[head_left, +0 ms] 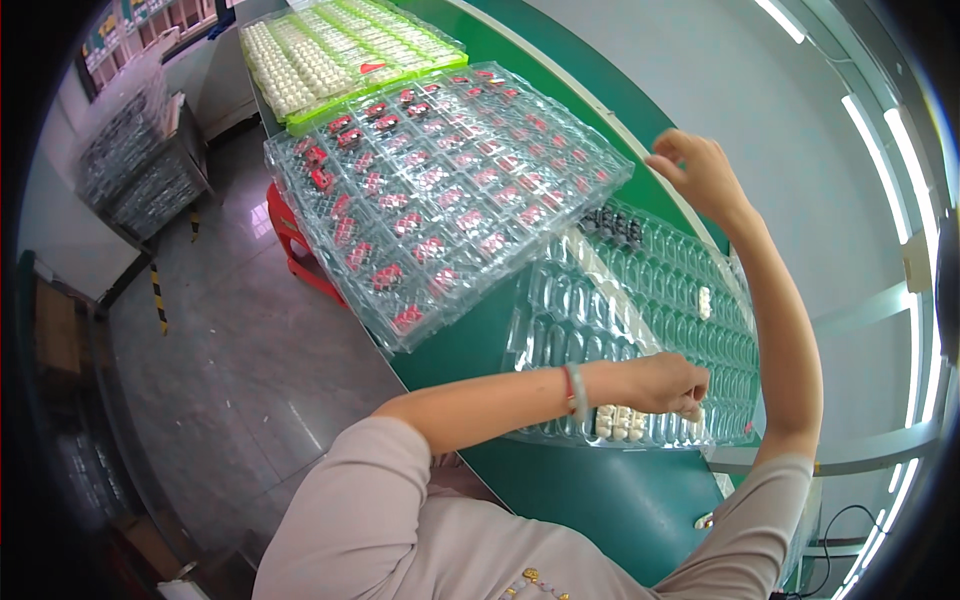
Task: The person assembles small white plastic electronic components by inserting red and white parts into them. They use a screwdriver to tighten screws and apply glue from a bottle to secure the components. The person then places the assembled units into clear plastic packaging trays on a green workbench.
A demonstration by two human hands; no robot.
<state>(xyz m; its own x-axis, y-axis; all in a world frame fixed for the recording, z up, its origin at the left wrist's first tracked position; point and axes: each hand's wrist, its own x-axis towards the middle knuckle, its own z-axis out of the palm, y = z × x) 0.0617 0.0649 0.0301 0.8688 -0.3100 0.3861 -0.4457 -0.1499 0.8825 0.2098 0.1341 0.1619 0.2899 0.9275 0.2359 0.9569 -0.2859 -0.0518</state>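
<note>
Left hand [665, 385] rests grip-down on clear blister tray [640, 300], fingers curled over white parts [620, 422]. Right hand [700, 170], fingers loosely spread and empty, hovers past the tray's far end.

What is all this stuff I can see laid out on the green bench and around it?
Green bench: one, running from the near edge up to the far end.
Near clear tray: one, see-through, mostly empty pockets, under both hands.
White parts: a small group, in the near tray's front pockets by the left hand.
Dark parts: a few, at the near tray's far corner.
Clear tray of red parts: one, mid-bench, overhanging the edge.
Green trays of white parts: appear to be two, at the far end.
Red stool: one, on the floor under the overhang.
Stacked clear trays: several, on a cart at left.
Left hand: closed over the front pockets.
Right hand: raised, fingers loosely curled.
</note>
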